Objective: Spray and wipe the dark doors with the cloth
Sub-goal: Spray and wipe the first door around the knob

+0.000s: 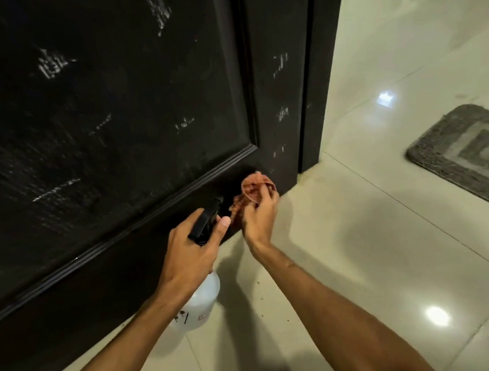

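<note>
A dark panelled door (100,110) fills the left and top of the view, with pale streaks across its surface. My left hand (192,249) grips the black trigger head of a clear spray bottle (201,303), whose nozzle points at the door's lower rail. Just right of it, my right hand (260,214) holds a bunched reddish checked cloth (252,189) close to the bottom right corner of the door. Whether the cloth touches the door is hard to tell.
The dark door frame (314,64) stands right of the door. Glossy beige floor tiles (364,232) spread to the right and below. A grey mat (477,152) lies on the floor at the right edge.
</note>
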Demonstrator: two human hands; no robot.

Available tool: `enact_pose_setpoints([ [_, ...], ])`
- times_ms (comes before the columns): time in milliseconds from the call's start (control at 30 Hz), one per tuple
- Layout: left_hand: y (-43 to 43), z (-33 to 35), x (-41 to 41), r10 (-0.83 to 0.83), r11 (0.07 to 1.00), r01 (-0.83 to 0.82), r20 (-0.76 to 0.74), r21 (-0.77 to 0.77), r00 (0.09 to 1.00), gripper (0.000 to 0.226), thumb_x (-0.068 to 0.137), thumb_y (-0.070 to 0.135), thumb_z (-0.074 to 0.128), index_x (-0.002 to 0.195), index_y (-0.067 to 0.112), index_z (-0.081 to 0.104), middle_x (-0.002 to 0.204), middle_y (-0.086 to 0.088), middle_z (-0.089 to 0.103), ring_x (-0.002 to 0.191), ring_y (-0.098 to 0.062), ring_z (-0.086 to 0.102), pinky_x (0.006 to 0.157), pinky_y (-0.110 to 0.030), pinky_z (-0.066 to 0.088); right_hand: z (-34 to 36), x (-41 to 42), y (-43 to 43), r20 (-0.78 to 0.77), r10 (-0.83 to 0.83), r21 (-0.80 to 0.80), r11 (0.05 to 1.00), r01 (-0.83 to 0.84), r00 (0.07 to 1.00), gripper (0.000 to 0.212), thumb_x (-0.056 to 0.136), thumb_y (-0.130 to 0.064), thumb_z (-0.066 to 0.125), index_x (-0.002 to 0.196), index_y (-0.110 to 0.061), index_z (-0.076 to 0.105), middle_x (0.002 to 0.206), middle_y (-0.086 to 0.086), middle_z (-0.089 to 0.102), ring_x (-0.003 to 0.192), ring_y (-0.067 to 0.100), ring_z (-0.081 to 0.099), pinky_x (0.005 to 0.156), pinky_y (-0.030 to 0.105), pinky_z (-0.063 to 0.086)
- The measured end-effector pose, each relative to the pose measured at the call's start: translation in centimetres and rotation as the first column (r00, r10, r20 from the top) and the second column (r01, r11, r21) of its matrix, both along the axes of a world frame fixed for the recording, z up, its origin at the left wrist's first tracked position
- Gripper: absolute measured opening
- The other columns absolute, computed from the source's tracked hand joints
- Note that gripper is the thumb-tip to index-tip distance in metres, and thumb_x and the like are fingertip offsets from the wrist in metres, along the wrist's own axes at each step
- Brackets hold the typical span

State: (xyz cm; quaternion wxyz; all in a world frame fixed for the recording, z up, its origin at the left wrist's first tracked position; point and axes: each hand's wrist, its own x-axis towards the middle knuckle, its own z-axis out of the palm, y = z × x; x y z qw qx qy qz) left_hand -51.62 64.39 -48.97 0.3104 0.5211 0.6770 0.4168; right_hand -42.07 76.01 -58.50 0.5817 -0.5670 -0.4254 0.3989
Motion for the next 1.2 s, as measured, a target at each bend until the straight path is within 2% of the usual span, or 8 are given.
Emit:
enact_pose_setpoints([
  [100,1.0,0.5,1.8,-0.005,1.0,0.004,0.034,0.021,0.999,0.014,0.095,0.035,0.07,0.088,0.024,0.068,0.081,-0.004,0.073,0.045,-0.004,0.057,0.044,-0.02,0.044,-0.2,0.7,-1.3,0.067,0.086,0.179,0.979,-0.097,0.994,0.055,0.088,0.009,0.049,0.137,-0.012,0.06,0.132,0.005,0.052,0.123,0.015,0.056,0.109,0.028,0.045],
  [233,1.5,0.3,2.2,0.022,1.0,-0.022,0.073,-0.002,0.997,0.018,0.093,0.041,0.071,0.087,0.024,0.069,0.069,0.004,0.067,0.047,-0.001,0.057,0.054,-0.024,0.046,-5.6,1.8,1.7,-0.131,-0.083,-0.215,0.975,0.053,0.988,0.051,0.071,-0.024,0.055,0.12,-0.027,0.069,0.126,0.005,0.066,0.119,0.024,0.063,0.11,0.047,0.047],
  [400,5.1,-0.1,1.4,-0.02,1.0,0.019,0.076,0.013,0.997,0.019,0.091,0.054,0.068,0.089,0.035,0.068,0.083,0.005,0.07,0.065,-0.008,0.061,0.061,-0.028,0.049,0.4,2.5,3.2,0.115,-0.067,0.093,0.994,0.056,0.991,0.063,0.083,0.008,0.049,0.142,-0.013,0.056,0.136,0.003,0.05,0.125,0.012,0.052,0.11,0.019,0.039],
  [533,5.7,-0.9,2.1,-0.048,0.998,0.044,0.106,0.046,0.993,0.02,0.092,0.051,0.068,0.09,0.031,0.068,0.086,0.003,0.073,0.06,-0.005,0.061,0.059,-0.028,0.05,-1.6,3.4,5.0,-0.03,-0.167,-0.217,0.964,0.156,0.986,0.042,0.079,-0.01,0.049,0.114,-0.024,0.067,0.127,0.013,0.06,0.116,0.029,0.06,0.111,0.043,0.046],
  [667,6.9,-0.3,2.7,-0.1,0.994,0.094,0.126,0.058,0.987,0.018,0.093,0.048,0.069,0.09,0.03,0.068,0.076,0.008,0.07,0.06,-0.003,0.06,0.063,-0.026,0.047,1.5,4.2,6.1,0.085,-0.184,0.12,0.978,0.173,0.979,0.048,0.093,0.008,0.052,0.139,-0.003,0.055,0.139,0.008,0.047,0.127,0.014,0.049,0.113,0.02,0.038],
  [800,6.9,-0.6,2.9,-0.096,0.994,0.089,0.113,0.06,0.989,0.018,0.093,0.047,0.069,0.088,0.03,0.068,0.078,0.003,0.072,0.056,-0.003,0.059,0.062,-0.03,0.048,-0.4,5.0,7.3,0.025,-0.165,-0.208,0.964,0.167,0.986,0.052,0.083,0.008,0.048,0.122,-0.019,0.068,0.139,0.009,0.057,0.12,0.022,0.059,0.11,0.034,0.046],
  [967,7.6,0.4,3.5,-0.108,0.991,0.098,0.117,0.088,0.987,0.019,0.093,0.046,0.069,0.087,0.029,0.068,0.077,0.002,0.072,0.054,-0.002,0.058,0.062,-0.027,0.048,2.7,6.3,8.0,0.104,-0.166,0.154,0.977,0.149,0.981,0.053,0.09,0.012,0.051,0.14,-0.006,0.057,0.136,0.009,0.048,0.119,-0.006,0.049,0.102,0.011,0.043],
  [1200,7.1,0.9,3.6,-0.12,0.99,0.112,0.1,0.085,0.988,0.02,0.093,0.044,0.07,0.086,0.026,0.068,0.078,0.001,0.073,0.049,-0.002,0.056,0.058,-0.026,0.047,-2.1,7.6,10.1,-0.01,-0.179,-0.117,0.977,0.176,0.984,0.059,0.081,-0.005,0.046,0.128,-0.038,0.062,0.131,0.009,0.059,0.114,0.025,0.064,0.107,0.042,0.051],
])
